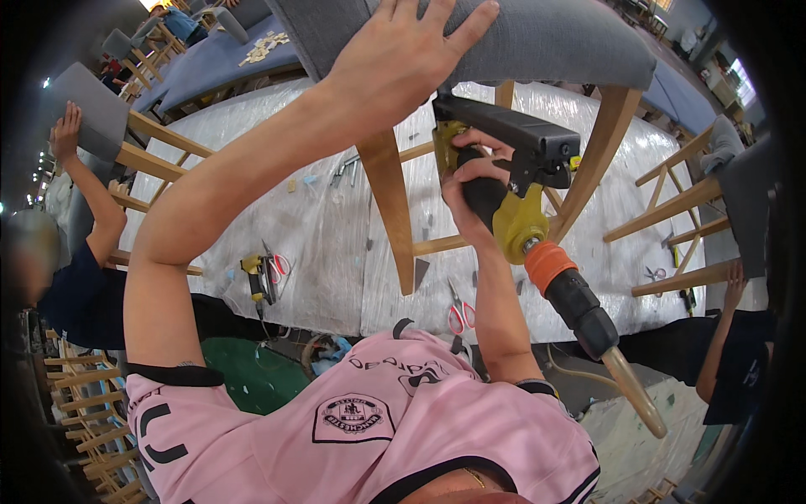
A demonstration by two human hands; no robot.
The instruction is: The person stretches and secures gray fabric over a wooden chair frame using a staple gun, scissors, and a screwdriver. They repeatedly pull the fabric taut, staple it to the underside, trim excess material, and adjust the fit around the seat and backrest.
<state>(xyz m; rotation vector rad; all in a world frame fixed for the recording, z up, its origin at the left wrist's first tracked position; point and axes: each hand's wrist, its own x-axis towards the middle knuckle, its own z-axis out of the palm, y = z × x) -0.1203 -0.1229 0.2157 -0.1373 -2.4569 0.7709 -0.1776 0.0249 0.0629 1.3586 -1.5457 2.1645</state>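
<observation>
My left hand (401,52) lies with fingers spread on the grey fabric of an upholstered chair (562,52). The chair's wooden leg (388,202) stands below that wrist. In my right hand (464,197) is a black and yellow staple gun (520,220), fingers wrapped round its grip. Its nose end is up close to the lower edge of the upholstery; whether it touches, I cannot tell. An orange and black coupling (564,281) joins the gun to a tan air hose (635,395) running down to the right.
Plastic film covers the worktable (323,244). On it lie red-handled scissors (460,316) and another yellow and black staple gun (256,277) beside more scissors. Co-workers handle chairs at left (88,109) and right (743,210). A blue-grey table (227,67) stands behind.
</observation>
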